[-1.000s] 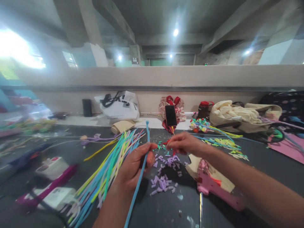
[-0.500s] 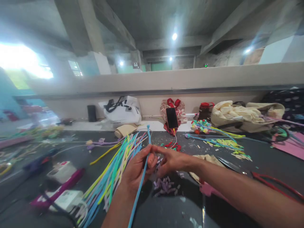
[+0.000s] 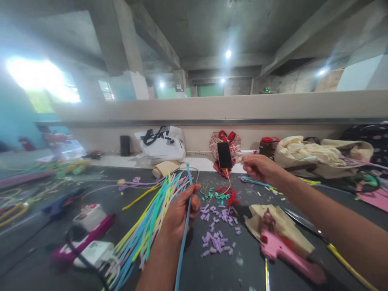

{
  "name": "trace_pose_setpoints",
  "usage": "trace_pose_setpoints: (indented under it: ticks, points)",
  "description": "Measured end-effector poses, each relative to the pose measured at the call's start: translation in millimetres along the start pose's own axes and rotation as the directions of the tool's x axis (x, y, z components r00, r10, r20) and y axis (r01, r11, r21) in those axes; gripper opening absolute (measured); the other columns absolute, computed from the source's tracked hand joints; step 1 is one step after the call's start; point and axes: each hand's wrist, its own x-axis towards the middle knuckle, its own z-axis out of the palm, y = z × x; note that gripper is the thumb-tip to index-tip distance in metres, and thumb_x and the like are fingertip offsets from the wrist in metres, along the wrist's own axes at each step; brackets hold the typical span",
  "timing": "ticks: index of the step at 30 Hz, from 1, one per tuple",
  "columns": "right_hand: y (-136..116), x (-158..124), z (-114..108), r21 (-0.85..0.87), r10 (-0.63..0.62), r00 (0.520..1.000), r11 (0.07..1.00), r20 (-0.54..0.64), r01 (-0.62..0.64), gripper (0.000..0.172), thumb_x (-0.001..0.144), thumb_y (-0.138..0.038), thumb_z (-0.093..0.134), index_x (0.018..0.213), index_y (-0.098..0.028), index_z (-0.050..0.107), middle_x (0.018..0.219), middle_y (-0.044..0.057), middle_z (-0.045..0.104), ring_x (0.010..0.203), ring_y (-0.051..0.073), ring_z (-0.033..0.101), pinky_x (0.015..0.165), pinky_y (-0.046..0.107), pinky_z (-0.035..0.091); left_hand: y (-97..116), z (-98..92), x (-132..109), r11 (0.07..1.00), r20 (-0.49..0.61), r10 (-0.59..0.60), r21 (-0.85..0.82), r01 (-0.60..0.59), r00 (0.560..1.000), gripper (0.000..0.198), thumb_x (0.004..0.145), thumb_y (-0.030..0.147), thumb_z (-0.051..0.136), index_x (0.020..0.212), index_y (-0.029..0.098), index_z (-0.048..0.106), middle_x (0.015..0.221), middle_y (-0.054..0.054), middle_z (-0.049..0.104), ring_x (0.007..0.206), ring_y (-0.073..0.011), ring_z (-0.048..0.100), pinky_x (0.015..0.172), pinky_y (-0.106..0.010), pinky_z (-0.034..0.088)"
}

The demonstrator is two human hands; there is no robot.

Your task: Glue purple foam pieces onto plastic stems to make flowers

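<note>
My left hand is closed round a long light-blue pipe cleaner, held upright above the dark table. A fan of blue, green and yellow pipe cleaners lies just left of it. My right hand is stretched far forward, near a phone and a pile of small coloured flowers, its fingers pinched together; what they hold is too small to make out. Cut purple pieces lie scattered between my hands.
A pink glue gun rests on a crumpled paper at the right. A white power strip and a magenta tool sit at the left. Bags, a red-lidded jar and a cloth bundle line the back ledge.
My right hand left the blue pipe cleaner beside my left hand and reached forward to the right. My left hand kept its grip. The view tilted down slightly.
</note>
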Motion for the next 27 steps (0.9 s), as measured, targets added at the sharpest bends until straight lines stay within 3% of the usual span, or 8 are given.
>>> trace_pose_setpoints:
  ticks: [4,7,12,16,21,23,27]
  points:
    - [-7,4,-19,-0.076,-0.086,0.982,0.994,-0.171,0.074,0.024,0.07,-0.034,0.052,0.055,-0.018,0.042,0.04,-0.008,0.038,0.031,0.004,0.03,0.03,0.017,0.018,3,-2.3,3,0.998,-0.078,0.053,0.03,-0.051,0.996,0.012,0.075,0.024,0.054,0.076,0.013,0.059,0.037,0.007,0.043,0.032,-0.0022,0.035,0.03,-0.009,0.023]
    - [-7,6,-23,-0.161,-0.144,0.966,0.981,-0.216,0.11,0.024,0.068,-0.033,0.056,0.053,-0.017,0.047,0.04,-0.008,0.042,0.032,0.004,0.032,0.031,0.017,0.02,4,-3.5,4,0.996,-0.115,0.075,0.057,-0.069,0.991,0.014,0.074,0.026,0.054,0.077,0.013,0.059,0.037,0.007,0.043,0.032,-0.0022,0.034,0.03,-0.009,0.022]
    - [2,11,-3,-0.302,-0.129,0.985,0.949,-0.113,0.09,0.01,0.062,-0.022,0.065,0.062,-0.014,0.059,0.045,-0.007,0.051,0.036,0.004,0.038,0.034,0.017,0.023,1,-1.8,4,0.993,-0.144,0.065,0.11,-0.049,0.987,0.016,0.072,0.027,0.056,0.077,0.013,0.06,0.037,0.006,0.045,0.031,-0.0032,0.034,0.028,-0.011,0.02]
    - [15,22,23,-0.398,-0.083,0.996,0.915,-0.034,0.063,0.023,0.077,-0.026,0.059,0.058,-0.013,0.054,0.045,-0.009,0.046,0.035,0.004,0.038,0.036,0.016,0.03,-3,1.0,3,0.985,-0.182,0.056,0.173,-0.024,0.982,0.017,0.07,0.029,0.058,0.076,0.013,0.06,0.037,0.006,0.045,0.031,-0.0031,0.035,0.028,-0.01,0.019]
    - [25,36,45,-0.454,-0.05,0.998,0.889,0.024,0.055,0.025,0.087,-0.033,0.046,0.081,-0.012,0.057,0.069,-0.002,0.058,0.051,0.008,0.053,0.048,0.022,0.045,-6,0.3,4,0.977,-0.165,0.056,0.212,-0.021,0.985,0.021,0.068,0.034,0.06,0.075,0.014,0.062,0.037,0.007,0.046,0.031,-0.0023,0.034,0.029,-0.011,0.018]
    - [25,37,50,-0.457,-0.055,0.997,0.886,0.058,0.076,0.023,0.087,-0.032,0.047,0.081,-0.012,0.057,0.071,-0.002,0.058,0.054,0.009,0.054,0.05,0.023,0.045,-8,-1.0,5,0.979,-0.143,0.054,0.202,-0.025,0.988,0.022,0.067,0.035,0.061,0.076,0.014,0.062,0.038,0.007,0.046,0.032,-0.0023,0.035,0.029,-0.011,0.019]
    - [22,32,57,-0.441,-0.074,0.987,0.888,0.141,0.129,0.018,0.078,-0.025,0.055,0.071,-0.011,0.064,0.052,-0.005,0.052,0.045,0.007,0.045,0.044,0.019,0.035,-9,-1.7,7,0.982,-0.117,0.051,0.186,-0.028,0.992,0.022,0.066,0.035,0.061,0.075,0.014,0.062,0.039,0.007,0.047,0.033,-0.0023,0.037,0.03,-0.011,0.022]
